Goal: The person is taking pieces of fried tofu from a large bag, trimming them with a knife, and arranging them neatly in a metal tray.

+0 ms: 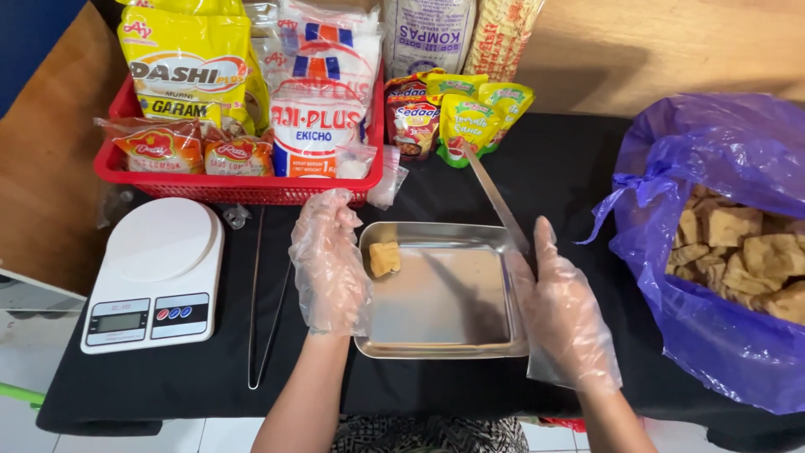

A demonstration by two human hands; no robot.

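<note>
Over the black cloth-covered table (520, 180), both hands wore loose clear plastic gloves. Left hand (329, 260) rested open-fingered on the rim of the square steel tray (444, 335), beside 1 tan fried tofu cube (385, 258) in its far-left corner. Right hand (563, 315) gripped a long steel knife (495, 197), blade angled up and away. Judgement: steady the tray, keep fingers off the cutting line. White digital kitchen scale (159, 268), steel tongs (256, 302), red basket of seasoning packets (243, 186), purple bag of tofu (721, 252) stood around; wooden wall behind.

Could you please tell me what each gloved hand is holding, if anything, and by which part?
The right hand holds a long metal knife by its handle end, hidden in the palm. The left hand holds nothing; it rests at the square steel tray by its left rim.
</note>
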